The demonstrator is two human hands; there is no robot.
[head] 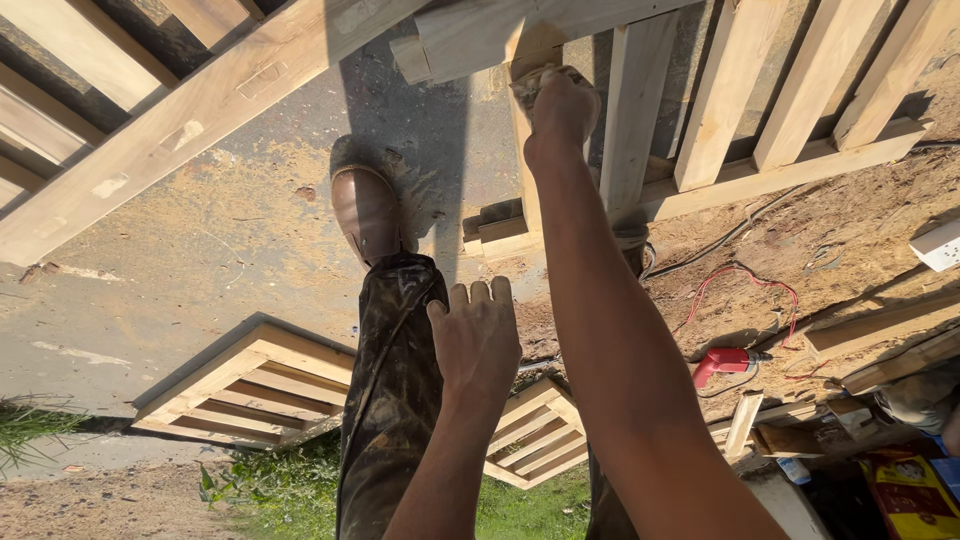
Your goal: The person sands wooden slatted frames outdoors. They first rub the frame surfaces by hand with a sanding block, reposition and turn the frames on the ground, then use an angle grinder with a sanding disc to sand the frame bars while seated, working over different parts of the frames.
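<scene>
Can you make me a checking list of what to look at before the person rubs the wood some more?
1. Right hand gripping the sanding pad: ok.
2. Pad touching the wooden frame: ok.
3. Left hand free, resting on the trouser leg: ok.
4. Brown shoe flat on the ground: ok.
5. Red cord and red power tool away from the feet: ok.
6. Frame held steady: cannot tell.

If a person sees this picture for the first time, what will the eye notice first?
First, the long right arm reaching up the middle, its right hand pressing a worn pad against a pale wooden frame. Below it, the left hand rests on the stained trouser leg. At the right, a red power tool lies on sawdust.
</scene>
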